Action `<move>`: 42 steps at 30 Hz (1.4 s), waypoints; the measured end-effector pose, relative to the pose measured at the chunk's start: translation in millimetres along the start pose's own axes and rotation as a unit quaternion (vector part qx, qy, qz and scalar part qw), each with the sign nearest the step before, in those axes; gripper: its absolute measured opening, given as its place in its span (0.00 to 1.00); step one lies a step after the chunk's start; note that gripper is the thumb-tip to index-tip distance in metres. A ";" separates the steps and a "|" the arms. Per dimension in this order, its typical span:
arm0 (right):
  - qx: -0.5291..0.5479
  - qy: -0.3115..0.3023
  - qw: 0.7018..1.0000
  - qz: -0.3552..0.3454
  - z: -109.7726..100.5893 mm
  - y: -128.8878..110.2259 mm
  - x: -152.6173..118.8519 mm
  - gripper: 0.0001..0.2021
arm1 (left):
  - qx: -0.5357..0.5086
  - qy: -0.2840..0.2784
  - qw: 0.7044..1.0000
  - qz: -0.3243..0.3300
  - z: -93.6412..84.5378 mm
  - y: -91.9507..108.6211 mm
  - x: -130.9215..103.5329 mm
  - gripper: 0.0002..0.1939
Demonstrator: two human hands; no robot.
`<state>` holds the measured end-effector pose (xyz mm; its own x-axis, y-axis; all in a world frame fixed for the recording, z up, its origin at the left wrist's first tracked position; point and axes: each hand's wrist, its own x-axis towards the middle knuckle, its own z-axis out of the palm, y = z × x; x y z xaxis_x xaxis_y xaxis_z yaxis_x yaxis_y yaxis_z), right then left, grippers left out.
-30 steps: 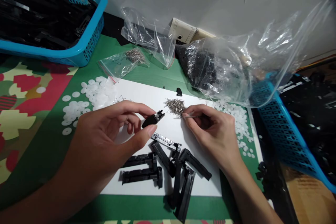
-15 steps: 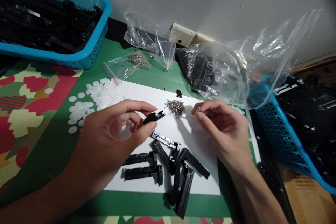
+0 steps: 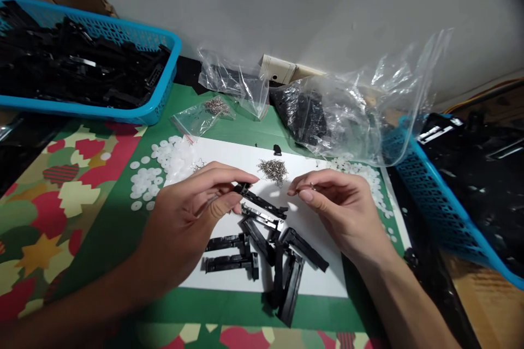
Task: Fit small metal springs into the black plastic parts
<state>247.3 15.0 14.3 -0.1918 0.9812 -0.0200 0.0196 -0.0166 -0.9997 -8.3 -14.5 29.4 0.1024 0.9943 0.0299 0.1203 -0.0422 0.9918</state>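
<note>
Between thumb and fingers, my left hand (image 3: 196, 212) holds a slim black plastic part (image 3: 264, 203), which points to the right over the white sheet (image 3: 317, 240). My right hand (image 3: 339, 204) pinches a tiny metal piece (image 3: 311, 187) at its fingertips, apart from the black part. Behind and between the hands lies a pile of small metal springs (image 3: 273, 170). Several black parts (image 3: 292, 289) lie on the sheet below the hands. A small black piece (image 3: 277, 150) sits at the sheet's back edge.
White discs (image 3: 145, 182) are spread at the left, and more discs (image 3: 370, 180) at the right. A blue basket (image 3: 151, 112) of black parts stands back left, another blue basket (image 3: 442, 196) at right. Clear plastic bags (image 3: 347, 114) lie along the wall.
The black part in my left hand has turned and now shows its length toward the right. My right hand has shifted slightly left and down. The camera view has shifted.
</note>
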 end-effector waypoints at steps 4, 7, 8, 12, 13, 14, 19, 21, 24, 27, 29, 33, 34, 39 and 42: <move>0.012 -0.052 0.998 -0.021 6.4 -8.1 -1.0 0.02 | -0.014 -0.011 1.000 -0.006 -3.0 -1.5 1.3 0.09; 0.010 -0.087 0.996 -0.028 11.1 -16.0 -1.4 0.02 | -0.022 -0.017 1.000 -0.008 -4.8 -1.7 2.8 0.09; 0.012 -0.097 0.995 -0.026 12.5 -18.5 -1.6 0.01 | -0.023 -0.018 1.000 -0.011 -5.4 -1.5 3.3 0.09; 0.026 -0.128 0.991 -0.011 17.1 -25.6 -2.8 0.01 | -0.028 -0.016 0.999 -0.026 -7.4 0.2 5.0 0.09; 0.028 -0.134 0.990 -0.008 18.0 -26.7 -3.3 0.02 | -0.029 -0.016 0.999 -0.027 -7.9 0.3 5.3 0.09; 0.031 -0.140 0.990 -0.007 18.9 -27.7 -3.7 0.02 | -0.029 -0.016 0.999 -0.028 -8.2 0.3 5.6 0.09; 0.032 -0.157 0.987 -0.005 21.7 -30.6 -6.6 0.01 | -0.019 -0.018 0.999 -0.025 -8.3 -0.6 6.9 0.10; 0.029 -0.161 0.986 0.004 22.0 -31.0 -7.8 0.01 | -0.014 -0.017 0.999 -0.025 -8.0 -0.8 7.3 0.11; 0.025 -0.169 0.985 0.016 21.9 -30.2 -9.5 0.03 | -0.003 -0.020 1.000 -0.021 -7.9 -1.0 7.7 0.12; 0.013 -0.183 0.983 0.025 21.8 -28.5 -11.0 0.03 | -0.002 -0.024 1.000 -0.019 -8.2 -1.4 7.7 0.12; 0.001 -0.192 0.981 0.031 22.0 -27.6 -12.2 0.03 | -0.007 -0.026 0.999 -0.023 -8.3 -1.7 7.6 0.12; -0.015 -0.200 0.979 0.025 23.2 -27.1 -14.4 0.02 | -0.033 -0.035 0.998 -0.044 -8.0 -3.7 8.3 0.12; -0.018 -0.201 0.979 0.022 23.6 -27.1 -14.8 0.02 | -0.043 -0.039 0.997 -0.050 -7.9 -4.8 8.6 0.12; -0.025 -0.205 0.978 0.010 25.1 -26.3 -15.5 0.02 | -0.080 -0.049 0.993 -0.067 -7.7 -12.0 9.6 0.12; -0.028 -0.207 0.978 0.015 24.7 -26.0 -15.6 0.02 | -0.073 -0.044 0.994 -0.064 -7.9 -13.0 9.5 0.12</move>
<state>225.6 -4.6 40.2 -0.5706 0.8186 -0.0658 0.0826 -0.0225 -0.9963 -16.6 -3.7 17.7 0.1828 0.9779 -0.1017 -0.0056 0.1045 0.9945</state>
